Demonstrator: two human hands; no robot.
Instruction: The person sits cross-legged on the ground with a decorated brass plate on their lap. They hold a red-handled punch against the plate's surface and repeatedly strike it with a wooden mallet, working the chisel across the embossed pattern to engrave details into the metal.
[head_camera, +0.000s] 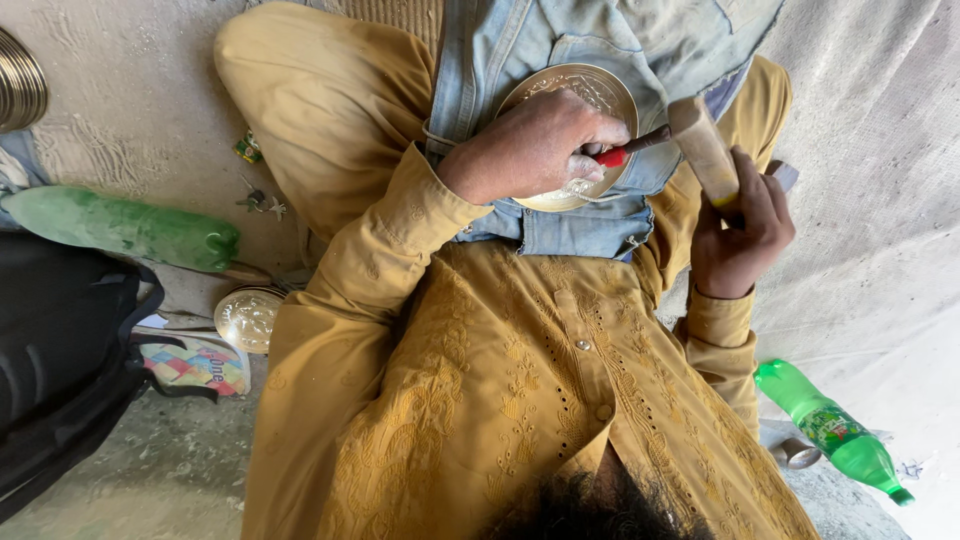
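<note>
The left hand (535, 150) is curled tight around a red-handled tool (625, 150), knuckles up, resting on a round engraved metal plate (590, 85) that lies in the lap on blue denim cloth (570, 225). The right hand (740, 225) grips a wooden mallet (705, 150), its head just beside the tool's end. A green bottle (830, 430) lies on the floor near the right elbow; another plate (245, 318) sits at the left.

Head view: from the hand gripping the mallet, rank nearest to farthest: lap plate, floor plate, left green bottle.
1. Lap plate, just left of the right hand.
2. Floor plate, farther left.
3. Left green bottle, far left.
</note>
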